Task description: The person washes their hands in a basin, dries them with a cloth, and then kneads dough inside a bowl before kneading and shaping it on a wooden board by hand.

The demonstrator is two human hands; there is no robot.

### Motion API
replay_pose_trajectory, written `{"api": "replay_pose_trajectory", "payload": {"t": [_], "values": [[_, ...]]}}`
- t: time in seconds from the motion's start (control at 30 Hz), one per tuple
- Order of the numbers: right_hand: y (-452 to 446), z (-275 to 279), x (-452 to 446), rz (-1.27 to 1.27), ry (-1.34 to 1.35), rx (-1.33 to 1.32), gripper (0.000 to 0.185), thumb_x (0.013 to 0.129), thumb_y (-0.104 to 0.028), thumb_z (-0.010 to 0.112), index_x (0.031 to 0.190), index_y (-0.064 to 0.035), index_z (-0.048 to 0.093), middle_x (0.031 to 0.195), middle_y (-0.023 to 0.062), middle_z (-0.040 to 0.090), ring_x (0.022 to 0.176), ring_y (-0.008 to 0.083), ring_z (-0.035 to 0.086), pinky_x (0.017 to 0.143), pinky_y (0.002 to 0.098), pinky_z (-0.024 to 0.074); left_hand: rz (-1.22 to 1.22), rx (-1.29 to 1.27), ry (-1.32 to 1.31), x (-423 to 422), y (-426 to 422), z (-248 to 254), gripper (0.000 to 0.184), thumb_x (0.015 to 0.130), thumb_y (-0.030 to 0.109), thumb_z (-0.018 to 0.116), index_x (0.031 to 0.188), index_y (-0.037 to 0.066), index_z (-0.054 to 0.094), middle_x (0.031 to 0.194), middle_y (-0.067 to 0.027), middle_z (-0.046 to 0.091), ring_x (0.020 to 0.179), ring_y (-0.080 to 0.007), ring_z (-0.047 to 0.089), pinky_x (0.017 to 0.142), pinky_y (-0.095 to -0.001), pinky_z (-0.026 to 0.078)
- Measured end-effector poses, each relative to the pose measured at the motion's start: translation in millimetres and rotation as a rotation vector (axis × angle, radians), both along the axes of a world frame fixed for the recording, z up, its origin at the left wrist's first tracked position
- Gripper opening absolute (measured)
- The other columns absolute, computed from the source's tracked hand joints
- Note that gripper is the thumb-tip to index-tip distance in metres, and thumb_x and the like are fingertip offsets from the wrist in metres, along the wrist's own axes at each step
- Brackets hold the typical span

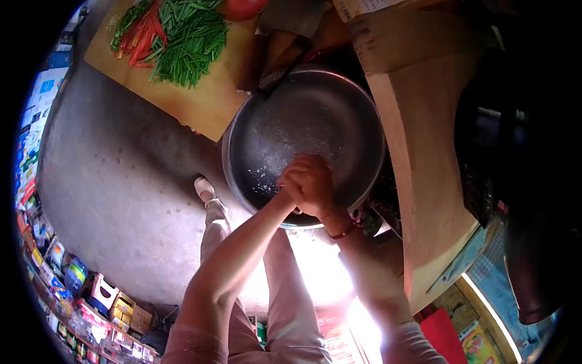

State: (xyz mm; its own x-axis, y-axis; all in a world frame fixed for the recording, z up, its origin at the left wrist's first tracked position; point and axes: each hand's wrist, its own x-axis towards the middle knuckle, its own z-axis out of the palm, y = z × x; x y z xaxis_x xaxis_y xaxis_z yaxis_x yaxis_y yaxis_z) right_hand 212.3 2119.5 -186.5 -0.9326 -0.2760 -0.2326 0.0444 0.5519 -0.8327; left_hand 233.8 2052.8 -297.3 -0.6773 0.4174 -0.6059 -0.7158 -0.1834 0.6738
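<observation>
A wide dark pan (318, 115) lies in front of me, with small white flecks on its inner surface at the lower left. My right hand (315, 185) is closed over the pan, a beaded bracelet at its wrist. Against it, on the left, my left hand (291, 183) is closed too, the two pressed together. Their fingers overlap and look slightly blurred. Whatever may be between the palms is hidden.
A yellowish cutting board (209, 115) at upper left bears cut green stalks (191, 51), red strips (142, 39) and a round red tomato (244, 7). A grey flat blade (291, 17) lies beside it. Cardboard (418, 151) stands right of the pan. Shelved goods (112, 303) line the lower left.
</observation>
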Motion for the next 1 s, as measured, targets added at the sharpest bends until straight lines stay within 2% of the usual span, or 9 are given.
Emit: {"api": "replay_pose_trajectory", "payload": {"t": [0.13, 0.2, 0.33, 0.5, 0.57, 0.7, 0.8, 0.9, 1.0], "values": [[10, -10, -11, 0.318, 0.077, 0.114, 0.022, 0.089, -0.017, 0.052, 0.102, -0.0040, 0.064, 0.111, 0.0149, 0.063, 0.101, 0.0280, 0.060, 0.089, 0.0403, 0.0467, -0.851, -0.701, 0.989, -25, -17, 43, 0.041, 0.090, 0.018, 0.042, 0.129, 0.004, 0.043, 0.131, -0.0163, 0.047, 0.124, -0.0235, 0.042, 0.105, -0.0325, 0.033], [15, -26, -15, 0.282, 0.089, 0.069, 0.022, 0.084, -0.016, 0.055, 0.100, -0.0048, 0.065, 0.110, 0.0171, 0.062, 0.099, 0.0324, 0.059, 0.087, 0.0430, 0.0474, -1.135, -0.626, 0.478, -37, -16, 55, 0.046, 0.089, 0.017, 0.044, 0.134, 0.006, 0.042, 0.133, -0.0172, 0.048, 0.127, -0.0255, 0.042, 0.110, -0.0331, 0.029], [35, -74, -4, -0.592, 0.139, 0.237, 0.025, 0.090, -0.017, 0.050, 0.108, -0.0035, 0.061, 0.113, 0.0158, 0.062, 0.102, 0.0290, 0.060, 0.087, 0.0394, 0.0472, -0.868, -0.849, 1.511, -37, -26, 49, 0.031, 0.088, 0.013, 0.052, 0.118, 0.006, 0.055, 0.125, -0.0143, 0.054, 0.119, -0.0293, 0.049, 0.101, -0.0371, 0.040], [32, -126, 26, -1.377, -0.377, -0.595, 0.027, 0.095, -0.019, 0.044, 0.112, -0.0048, 0.059, 0.117, 0.0133, 0.061, 0.103, 0.0251, 0.058, 0.087, 0.0373, 0.0463, -0.023, -0.442, 0.481, -3, 0, -9, 0.030, 0.093, 0.025, 0.050, 0.114, 0.006, 0.059, 0.115, -0.0130, 0.060, 0.106, -0.0262, 0.056, 0.095, -0.0350, 0.043], [26, -138, 44, -1.023, -0.647, -2.059, 0.024, 0.095, -0.021, 0.044, 0.105, -0.0057, 0.059, 0.106, 0.0110, 0.060, 0.093, 0.0222, 0.056, 0.084, 0.0349, 0.0458, 0.223, -0.171, -0.039, -10, 2, -6, 0.038, 0.095, 0.038, 0.048, 0.113, 0.007, 0.060, 0.110, -0.0102, 0.063, 0.097, -0.0237, 0.060, 0.089, -0.0323, 0.046], [-1, -85, 13, -0.958, -0.578, -2.251, 0.022, 0.096, -0.024, 0.043, 0.091, -0.0080, 0.057, 0.084, 0.0073, 0.052, 0.076, 0.0204, 0.051, 0.074, 0.0317, 0.0449, 0.353, 0.854, -0.811, -28, -9, 37, 0.051, 0.095, 0.053, 0.041, 0.121, 0.012, 0.055, 0.109, -0.0070, 0.062, 0.092, -0.0214, 0.060, 0.082, -0.0298, 0.048], [0, -65, -5, -0.897, -0.513, -2.394, 0.027, 0.097, -0.026, 0.042, 0.081, -0.0096, 0.056, 0.069, 0.0049, 0.047, 0.065, 0.0192, 0.048, 0.067, 0.0295, 0.0443, 0.504, 0.634, -0.843, -25, 3, 71, 0.050, 0.095, 0.052, 0.042, 0.119, 0.011, 0.055, 0.104, -0.0086, 0.062, 0.089, -0.0223, 0.061, 0.078, -0.0322, 0.051], [30, -64, -17, -0.380, -0.609, -1.479, 0.024, 0.098, -0.026, 0.042, 0.088, -0.0083, 0.055, 0.078, 0.0060, 0.053, 0.070, 0.0186, 0.050, 0.068, 0.0298, 0.0437, 0.723, 0.313, -0.867, -20, 19, 96, 0.048, 0.094, 0.050, 0.042, 0.116, 0.009, 0.055, 0.096, -0.0110, 0.063, 0.085, -0.0238, 0.062, 0.073, -0.0359, 0.054], [2, -45, -17, -0.640, -0.544, -0.047, 0.021, 0.099, -0.024, 0.043, 0.103, -0.0060, 0.054, 0.094, 0.0088, 0.058, 0.081, 0.0181, 0.055, 0.074, 0.0292, 0.0447, 0.577, 0.306, -0.810, -18, 15, 97, 0.035, 0.094, 0.040, 0.050, 0.105, 0.008, 0.058, 0.089, -0.0110, 0.061, 0.073, -0.0245, 0.061, 0.064, -0.0371, 0.054]]}}
